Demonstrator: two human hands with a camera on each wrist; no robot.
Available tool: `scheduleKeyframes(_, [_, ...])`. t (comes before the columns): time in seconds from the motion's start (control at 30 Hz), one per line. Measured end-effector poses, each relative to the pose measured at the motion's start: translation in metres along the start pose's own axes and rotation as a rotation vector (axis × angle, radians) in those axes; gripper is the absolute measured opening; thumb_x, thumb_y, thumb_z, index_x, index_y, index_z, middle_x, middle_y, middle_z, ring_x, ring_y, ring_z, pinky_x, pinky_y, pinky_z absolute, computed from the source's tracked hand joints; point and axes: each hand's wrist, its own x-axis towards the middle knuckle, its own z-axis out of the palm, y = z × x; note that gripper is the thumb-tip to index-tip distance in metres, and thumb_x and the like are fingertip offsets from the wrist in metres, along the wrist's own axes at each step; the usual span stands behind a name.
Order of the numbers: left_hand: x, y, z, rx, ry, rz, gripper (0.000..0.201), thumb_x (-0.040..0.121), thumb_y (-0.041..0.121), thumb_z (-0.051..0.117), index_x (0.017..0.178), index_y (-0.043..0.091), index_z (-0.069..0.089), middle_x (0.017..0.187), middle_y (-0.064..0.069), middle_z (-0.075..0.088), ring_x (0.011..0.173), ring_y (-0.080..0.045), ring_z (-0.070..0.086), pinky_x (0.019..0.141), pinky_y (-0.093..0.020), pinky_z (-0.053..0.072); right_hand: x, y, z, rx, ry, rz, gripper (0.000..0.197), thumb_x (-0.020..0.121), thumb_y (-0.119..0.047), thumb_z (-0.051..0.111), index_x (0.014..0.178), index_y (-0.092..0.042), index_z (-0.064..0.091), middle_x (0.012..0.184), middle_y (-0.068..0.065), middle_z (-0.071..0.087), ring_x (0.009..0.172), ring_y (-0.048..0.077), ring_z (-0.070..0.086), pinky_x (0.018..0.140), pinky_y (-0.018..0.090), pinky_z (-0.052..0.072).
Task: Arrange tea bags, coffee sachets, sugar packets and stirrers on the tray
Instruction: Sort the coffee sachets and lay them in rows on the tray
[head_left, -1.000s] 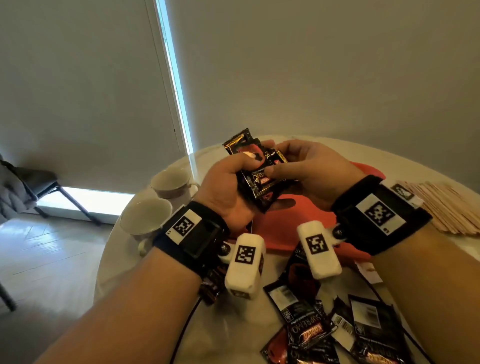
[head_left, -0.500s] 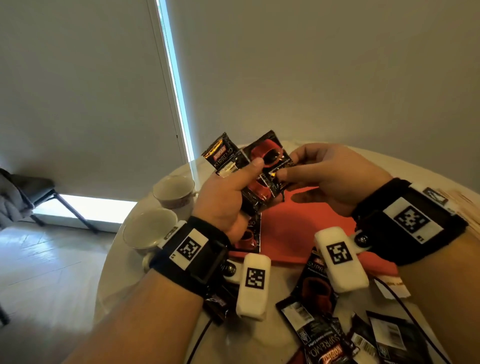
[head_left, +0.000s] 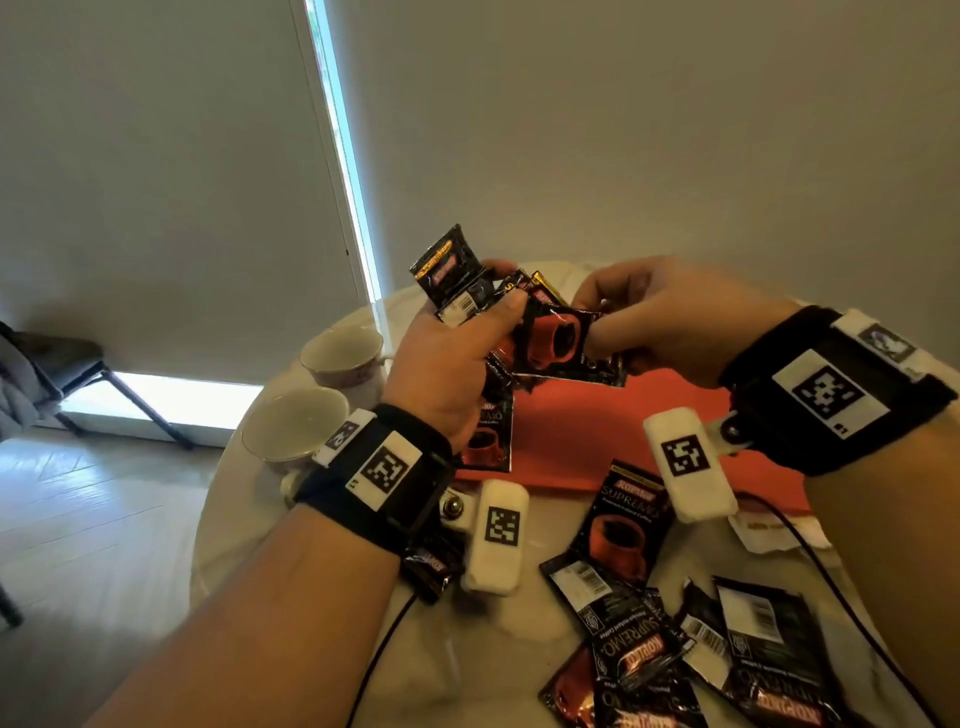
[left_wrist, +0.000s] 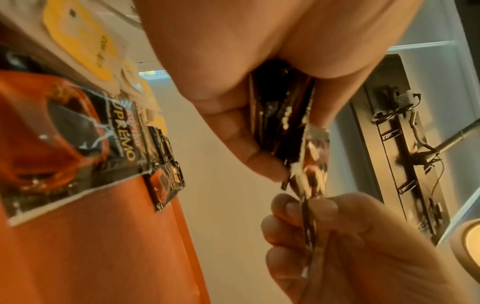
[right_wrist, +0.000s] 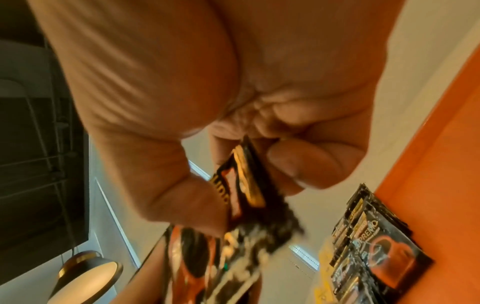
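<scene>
My left hand grips a fanned stack of black coffee sachets above the orange tray. My right hand pinches the front coffee sachet of that stack between thumb and fingers. In the left wrist view the stack sits between my left thumb and fingers, and my right fingertips hold its lower edge. The right wrist view shows the pinched sachet. One sachet lies on the tray's left end. More sachets lie loose on the white table in front of the tray.
Two empty teacups stand at the table's left edge. A white paper packet lies right of the tray's near edge. Cables run across the table from the wrist cameras. A chair stands on the floor at left.
Both hands with the sachet stack have stayed above the tray; the stack has fanned out more and my right hand now pinches the front sachet. The head view has tilted down.
</scene>
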Motion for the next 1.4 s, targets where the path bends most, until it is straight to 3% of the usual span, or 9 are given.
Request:
scheduleKeyframes(0.13, [-0.003, 0.001, -0.002, 0.093, -0.125, 0.028, 0.04, 0.082, 0.009, 0.08, 0.119, 0.015, 0.067, 0.105, -0.014, 0.077, 0.097, -0.037, 0.076, 0.085, -0.059, 0.061, 0.0, 0.001, -0.006, -0.092, 0.003, 0.017, 0.01, 0.07, -0.01, 0.079, 0.077, -0.014, 0.074, 0.071, 0.012, 0.063, 0.065, 0.026, 0.05, 0.056, 0.031, 0.036])
scheduleKeyframes(0.2, [-0.004, -0.001, -0.004, 0.139, -0.162, 0.034, 0.044, 0.084, -0.007, 0.077, 0.122, 0.012, 0.064, 0.1, -0.013, 0.078, 0.088, -0.034, 0.077, 0.074, -0.047, 0.063, 0.001, 0.001, -0.009, -0.08, 0.041, 0.006, 0.015, 0.067, -0.013, 0.083, 0.079, -0.015, 0.075, 0.073, 0.01, 0.065, 0.067, 0.025, 0.054, 0.059, 0.033, 0.041])
scheduleKeyframes(0.43, [-0.005, 0.002, -0.004, 0.022, -0.164, -0.031, 0.054, 0.081, -0.016, 0.07, 0.13, 0.004, 0.059, 0.101, -0.017, 0.076, 0.088, -0.032, 0.078, 0.062, -0.039, 0.062, 0.003, -0.006, -0.007, 0.588, 0.163, -0.057, 0.018, 0.068, -0.018, 0.078, 0.08, -0.01, 0.067, 0.073, 0.005, 0.07, 0.066, 0.016, 0.066, 0.057, 0.025, 0.057])
scheduleKeyframes(0.63, [-0.008, -0.002, 0.0, -0.109, -0.202, -0.068, 0.059, 0.076, -0.016, 0.07, 0.13, 0.003, 0.058, 0.101, -0.018, 0.076, 0.089, -0.033, 0.077, 0.065, -0.041, 0.063, 0.004, -0.007, 0.001, 0.697, 0.193, -0.045, 0.019, 0.071, -0.022, 0.077, 0.083, -0.01, 0.069, 0.076, 0.008, 0.068, 0.074, 0.025, 0.062, 0.068, 0.032, 0.059])
scheduleKeyframes(0.77, [-0.006, -0.004, 0.0, -0.133, -0.103, -0.061, 0.068, 0.074, -0.009, 0.069, 0.139, -0.006, 0.052, 0.108, -0.026, 0.072, 0.086, -0.038, 0.076, 0.064, -0.041, 0.062, 0.002, -0.005, 0.0, 0.641, 0.15, -0.042, 0.032, 0.071, -0.031, 0.078, 0.094, -0.01, 0.069, 0.083, 0.006, 0.071, 0.074, 0.02, 0.065, 0.063, 0.027, 0.059])
scheduleKeyframes(0.9, [-0.002, -0.004, 0.002, -0.155, -0.001, -0.05, 0.067, 0.074, -0.005, 0.072, 0.138, -0.007, 0.053, 0.121, -0.036, 0.068, 0.105, -0.054, 0.07, 0.083, -0.062, 0.06, 0.0, -0.005, -0.003, 0.605, 0.051, -0.021, 0.021, 0.067, -0.009, 0.077, 0.086, -0.013, 0.068, 0.075, 0.002, 0.071, 0.065, 0.013, 0.067, 0.063, 0.026, 0.06])
scheduleKeyframes(1.03, [0.001, -0.007, 0.0, -0.157, 0.035, -0.055, 0.063, 0.078, -0.003, 0.073, 0.138, -0.006, 0.055, 0.124, -0.035, 0.068, 0.103, -0.05, 0.072, 0.076, -0.052, 0.061, 0.002, -0.002, 0.008, 0.61, 0.033, -0.002, 0.022, 0.071, -0.002, 0.074, 0.091, -0.01, 0.07, 0.084, 0.006, 0.075, 0.073, 0.017, 0.072, 0.066, 0.029, 0.062])
scheduleKeyframes(1.23, [0.006, -0.004, -0.005, -0.155, 0.178, -0.029, 0.058, 0.078, 0.004, 0.079, 0.131, -0.007, 0.059, 0.108, -0.029, 0.073, 0.09, -0.044, 0.076, 0.081, -0.063, 0.061, 0.02, 0.016, 0.008, 0.786, 0.254, 0.073, 0.03, 0.092, -0.001, 0.065, 0.121, -0.007, 0.066, 0.105, 0.012, 0.074, 0.076, 0.017, 0.073, 0.062, 0.031, 0.061])
scheduleKeyframes(1.4, [0.009, -0.001, -0.01, -0.105, 0.222, -0.01, 0.044, 0.085, 0.002, 0.076, 0.126, -0.004, 0.062, 0.109, -0.025, 0.076, 0.095, -0.043, 0.076, 0.082, -0.058, 0.063, 0.043, 0.051, 0.005, 0.595, 0.357, 0.395, 0.013, 0.095, 0.006, 0.059, 0.091, -0.006, 0.064, 0.085, 0.011, 0.07, 0.066, 0.017, 0.068, 0.054, 0.027, 0.058])
